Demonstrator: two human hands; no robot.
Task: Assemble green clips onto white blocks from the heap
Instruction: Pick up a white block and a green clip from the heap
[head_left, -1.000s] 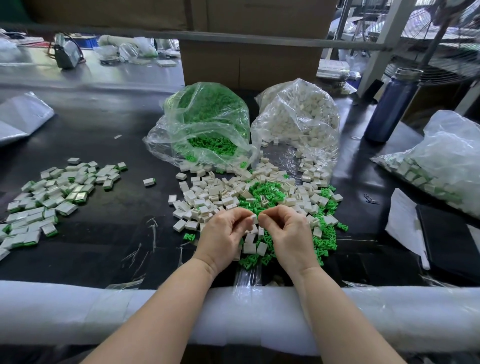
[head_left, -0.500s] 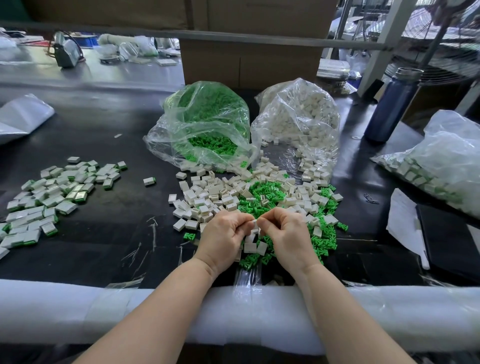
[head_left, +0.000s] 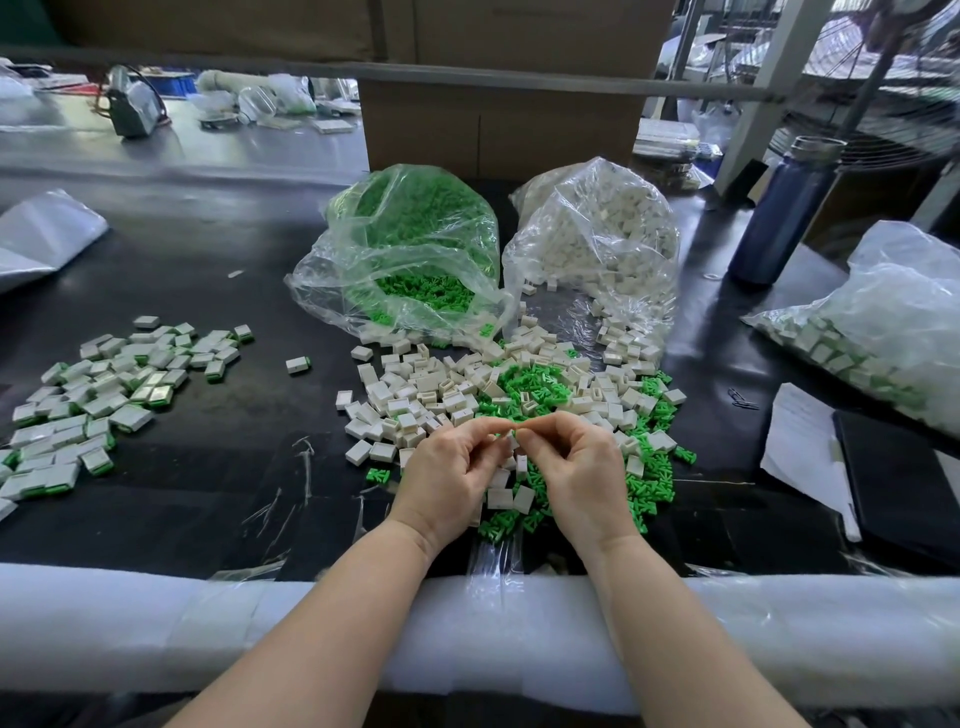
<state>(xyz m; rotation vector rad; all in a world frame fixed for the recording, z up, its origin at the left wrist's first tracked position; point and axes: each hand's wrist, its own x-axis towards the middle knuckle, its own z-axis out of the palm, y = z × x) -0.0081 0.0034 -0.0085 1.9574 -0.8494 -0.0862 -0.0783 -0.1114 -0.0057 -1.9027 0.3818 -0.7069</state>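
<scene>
Bright, even daylight comes from the upper right, and the far grey bench (head_left: 182, 150) is washed pale by it. The clear plastic bags (head_left: 597, 244) carry white glare streaks, and the dark worktop (head_left: 218, 467) shows a dull sheen with only soft, short shadows. Wide-angle bending curves the padded front edge (head_left: 156, 618) and the far rail; the centre is sharp, the corners slightly soft.

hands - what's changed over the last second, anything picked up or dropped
Hardly anything. The left hand and right hand stay fingertip to fingertip over the heap, both pinching a small white block between them, only fingers shifting slightly. Nothing picked up or dropped. The finished pile and both bags are unmoved.
</scene>
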